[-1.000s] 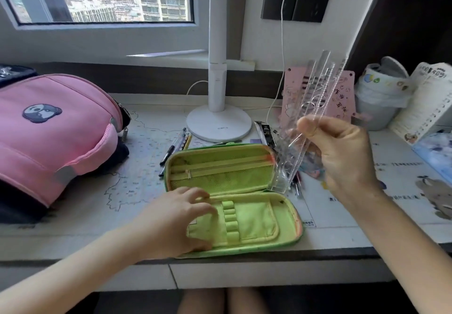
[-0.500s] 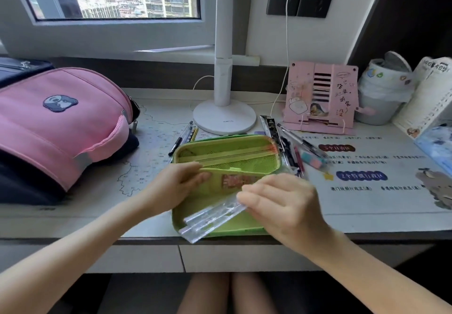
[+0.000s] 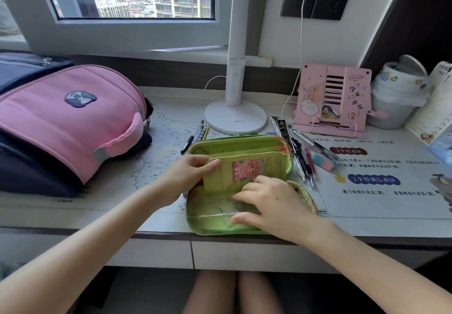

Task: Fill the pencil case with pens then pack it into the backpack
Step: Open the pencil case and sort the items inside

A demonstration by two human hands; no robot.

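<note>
Change: since a second ago the right hand (image 3: 271,206) has brought the clear rulers (image 3: 241,206) down from mid-air into the lower half of the pencil case (image 3: 244,184), and the left hand (image 3: 189,174) has lifted the inner flap (image 3: 244,171) upright.
Left hand: pinches the top left corner of the flap between thumb and fingers, holding it clear of the compartment.
Right hand: lies flat with fingers spread, pressing the rulers into the lower compartment; it presses rather than grips.
Pencil case: open at the front edge of the tabletop (image 3: 122,206), lid half lying back toward the lamp base (image 3: 234,119).
Pens: one group (image 3: 303,157) lies just right of the case with an eraser (image 3: 325,162) beside it; a few more pens (image 3: 195,135) lie just behind the case's left corner. None looks packed yet.
Backpack: the pink backpack (image 3: 68,118) rests on the left of the tabletop, well apart from the case.
Doing it well: I judge the rulers should be pushed flat along the case's length before the flap drops, so they do not bow or catch the zip.
Watch: the case overhangs the edge slightly, so a hard press could tip it.
</note>
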